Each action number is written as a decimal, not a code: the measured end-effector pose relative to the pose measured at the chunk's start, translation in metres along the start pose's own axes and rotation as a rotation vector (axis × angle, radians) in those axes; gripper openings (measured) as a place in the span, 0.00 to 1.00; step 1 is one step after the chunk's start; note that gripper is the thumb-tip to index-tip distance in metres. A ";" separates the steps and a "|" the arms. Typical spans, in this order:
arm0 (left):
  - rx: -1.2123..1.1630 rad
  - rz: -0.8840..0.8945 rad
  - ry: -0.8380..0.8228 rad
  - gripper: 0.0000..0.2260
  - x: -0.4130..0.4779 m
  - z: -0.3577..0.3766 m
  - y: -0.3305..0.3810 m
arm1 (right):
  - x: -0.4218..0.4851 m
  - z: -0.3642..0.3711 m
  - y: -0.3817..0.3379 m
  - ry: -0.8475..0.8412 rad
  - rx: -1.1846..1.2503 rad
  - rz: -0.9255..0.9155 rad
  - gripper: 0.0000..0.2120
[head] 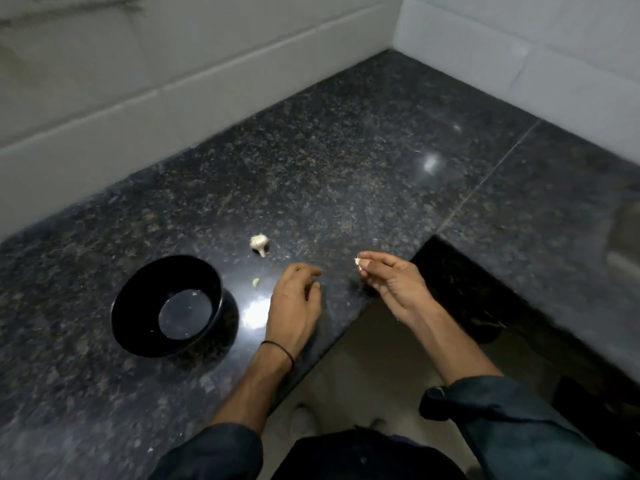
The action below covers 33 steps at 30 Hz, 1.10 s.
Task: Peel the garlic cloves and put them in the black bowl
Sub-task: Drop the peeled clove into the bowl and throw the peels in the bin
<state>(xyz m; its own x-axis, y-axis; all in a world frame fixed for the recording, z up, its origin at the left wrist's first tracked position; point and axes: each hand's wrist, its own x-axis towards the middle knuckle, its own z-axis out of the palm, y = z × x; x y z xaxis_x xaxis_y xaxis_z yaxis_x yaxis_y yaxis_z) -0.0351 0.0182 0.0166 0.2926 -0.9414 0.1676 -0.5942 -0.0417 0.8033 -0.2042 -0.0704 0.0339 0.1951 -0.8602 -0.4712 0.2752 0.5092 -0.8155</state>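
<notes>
The left hand (297,303), lower centre of the frame, hovers above the countertop (346,161) with its fingers loosely curled and holds nothing. The right hand (393,284), just right of it, pinches a small garlic clove (358,263) between thumb and fingertips. Blur hides whether skin remains on the clove.

Hazard 1: the clove is small and is held only at the fingertips, close to the countertop edge. A slip during peeling would likely drop it past the edge to the floor.

Hazard 2: the black bowl (138,282) sits at lower left, well apart from the right hand, with the left hand between them. Carrying the clove across risks a collision or a miss at the rim. No clove is evident inside the bowl.

Hazard 3: a green fragment (255,282) lies between bowl and left hand and could be swept in.

Further up, at centre, the garlic bulb (259,242) lies loose and may roll if nudged.
</notes>
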 end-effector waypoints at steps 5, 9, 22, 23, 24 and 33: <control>-0.004 0.135 -0.177 0.09 0.000 0.062 0.054 | -0.043 -0.084 -0.021 0.086 0.229 -0.053 0.08; -0.022 0.296 -0.422 0.09 -0.033 0.144 0.117 | -0.104 -0.195 -0.023 0.253 0.354 -0.126 0.08; 0.083 0.532 -1.302 0.11 -0.246 0.420 0.230 | -0.329 -0.521 0.133 0.907 0.537 -0.051 0.08; 0.098 0.539 -1.357 0.11 -0.261 0.440 0.224 | -0.337 -0.537 0.152 0.943 0.523 -0.030 0.07; 0.118 0.541 -1.403 0.11 -0.276 0.460 0.215 | -0.342 -0.551 0.172 0.973 0.516 -0.007 0.07; 0.267 0.425 -1.573 0.11 -0.358 0.622 0.074 | -0.284 -0.667 0.375 1.082 0.408 0.129 0.10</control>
<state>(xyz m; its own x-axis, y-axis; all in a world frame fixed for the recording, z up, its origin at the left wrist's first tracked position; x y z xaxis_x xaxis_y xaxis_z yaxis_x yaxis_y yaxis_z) -0.6500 0.1436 -0.3399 -0.8137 -0.2880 -0.5049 -0.5813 0.3955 0.7111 -0.7848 0.3453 -0.3619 -0.6077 -0.2771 -0.7443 0.6331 0.3969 -0.6646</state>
